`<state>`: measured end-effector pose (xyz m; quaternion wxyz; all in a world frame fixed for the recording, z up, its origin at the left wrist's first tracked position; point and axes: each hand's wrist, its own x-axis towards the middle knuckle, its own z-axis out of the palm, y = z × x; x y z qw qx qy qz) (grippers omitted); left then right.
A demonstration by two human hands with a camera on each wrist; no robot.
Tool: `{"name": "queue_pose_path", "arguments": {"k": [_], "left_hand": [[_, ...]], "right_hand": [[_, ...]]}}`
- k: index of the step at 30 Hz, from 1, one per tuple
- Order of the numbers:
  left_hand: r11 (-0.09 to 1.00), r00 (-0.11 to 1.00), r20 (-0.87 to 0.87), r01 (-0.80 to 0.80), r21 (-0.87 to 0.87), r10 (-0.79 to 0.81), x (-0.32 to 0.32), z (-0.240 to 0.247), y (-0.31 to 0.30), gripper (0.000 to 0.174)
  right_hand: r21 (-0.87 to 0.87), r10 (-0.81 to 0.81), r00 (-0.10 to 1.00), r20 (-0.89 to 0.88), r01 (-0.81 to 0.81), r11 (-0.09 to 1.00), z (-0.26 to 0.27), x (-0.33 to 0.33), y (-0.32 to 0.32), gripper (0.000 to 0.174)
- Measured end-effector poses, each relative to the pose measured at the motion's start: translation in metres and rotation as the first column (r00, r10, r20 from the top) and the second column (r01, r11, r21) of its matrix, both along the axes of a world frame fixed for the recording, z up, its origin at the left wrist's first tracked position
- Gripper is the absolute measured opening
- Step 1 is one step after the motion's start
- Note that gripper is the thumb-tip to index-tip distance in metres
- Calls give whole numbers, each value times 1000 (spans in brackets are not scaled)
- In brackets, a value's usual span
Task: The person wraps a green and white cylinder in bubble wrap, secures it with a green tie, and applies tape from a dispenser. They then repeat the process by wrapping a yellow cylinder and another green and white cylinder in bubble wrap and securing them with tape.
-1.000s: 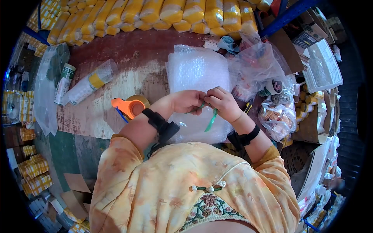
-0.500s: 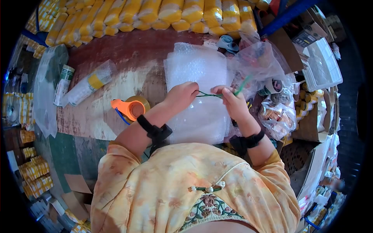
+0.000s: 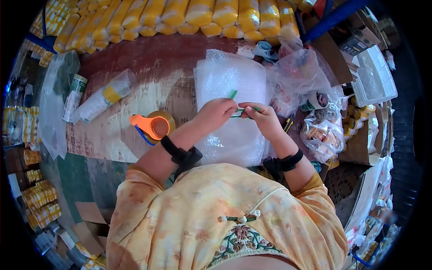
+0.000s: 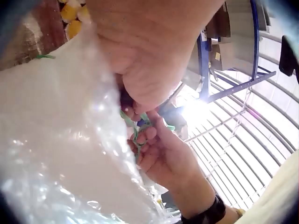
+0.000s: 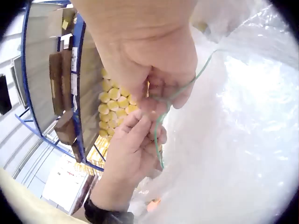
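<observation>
Both hands meet above a flat stack of bubble wrap [image 3: 231,76]. The left hand [image 3: 215,116] pinches a thin green strip [image 3: 233,94], whose end sticks up past its fingers. Close on its right, the right hand [image 3: 265,120] holds the same strip between thumb and fingers. In the left wrist view the green strip [image 4: 136,135] lies looped among the fingers of the right hand [image 4: 170,158]. The right wrist view shows the strip [image 5: 158,133] hanging in a curve by the left hand [image 5: 128,154], with bubble wrap [image 5: 233,135] beside it.
An orange tape dispenser [image 3: 155,127] lies left of the hands. Further left are a wrapped roll [image 3: 101,96] and clear plastic film [image 3: 56,103]. Yellow-banded packages [image 3: 198,12] line the back. At right are plastic bags [image 3: 321,135], a white basket [image 3: 373,74] and a blue post [image 3: 330,22].
The hands were together, drew apart with the strip stretched between them, and are close together again. The strip's loose end, at the right hand before, now shows above the left hand.
</observation>
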<state>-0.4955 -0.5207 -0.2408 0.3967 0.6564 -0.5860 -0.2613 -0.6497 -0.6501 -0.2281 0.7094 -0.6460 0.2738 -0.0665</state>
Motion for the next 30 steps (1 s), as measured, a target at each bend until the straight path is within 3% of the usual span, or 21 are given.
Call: {"name": "queue_pose_path", "arguments": {"k": [1, 2, 3, 5, 8, 11, 13, 16, 17, 19, 20, 23, 26, 28, 30], "left_hand": [[993, 998, 45, 55, -107, -50, -1, 2, 3, 8], [971, 991, 96, 114, -210, -95, -2, 3, 4, 9], [985, 986, -158, 18, -171, -46, -5, 2, 4, 10], [991, 786, -612, -130, -27, 86, -12, -1, -1, 12], [998, 956, -285, -59, 25, 64, -9, -14, -14, 16], [996, 970, -242, 59, 68, -41, -11, -14, -22, 19], [989, 953, -303, 21, 149, 26, -14, -13, -24, 20], [986, 958, -279, -22, 166, 68, -24, -17, -27, 17], [988, 966, -250, -35, 152, 73, -26, -20, -29, 16], [988, 849, -522, 5, 156, 78, -23, -22, -30, 13], [988, 761, -643, 24, 155, 82, -20, -21, -30, 12], [958, 651, -730, 15, 285, 207, -11, 1, -28, 12], [981, 801, -598, 84, 174, 37, -5, -1, -30, 11], [992, 919, -391, 1, 123, 47, -4, -4, -30, 10], [995, 991, -113, -66, 68, 73, -2, -5, -28, 10]], "right_hand": [[81, 5, 1000, -5, -4, 997, -3, -1, -2, 16], [53, 29, 999, -28, -28, 998, -2, -1, -5, 15], [26, 51, 997, -52, -50, 998, -1, -2, -7, 14], [-13, 97, 991, -88, -99, 995, 4, -4, -10, 12], [-66, 159, 984, -82, -165, 984, 13, -5, -13, 7], [-199, 170, 984, -56, -178, 964, 7, -6, -12, 5], [-351, 136, 985, -104, -164, 922, 5, -7, -12, 8], [-790, 11, 996, -86, -76, 608, 10, -1, -2, 13], [-834, -16, 1000, -27, -14, 552, 6, 1, 0, 12], [-898, -55, 994, 97, 111, 426, -4, 4, 2, 12], [-889, -46, 992, 120, 128, 440, -5, 4, 0, 12], [-856, -32, 984, 178, 170, 488, -5, 4, 0, 12], [-827, -51, 979, 198, 195, 528, 0, 6, 3, 13], [-816, -82, 981, 176, 191, 546, 1, 7, 4, 14], [-886, -16, 987, 160, 151, 438, 3, 5, 1, 14]]}}
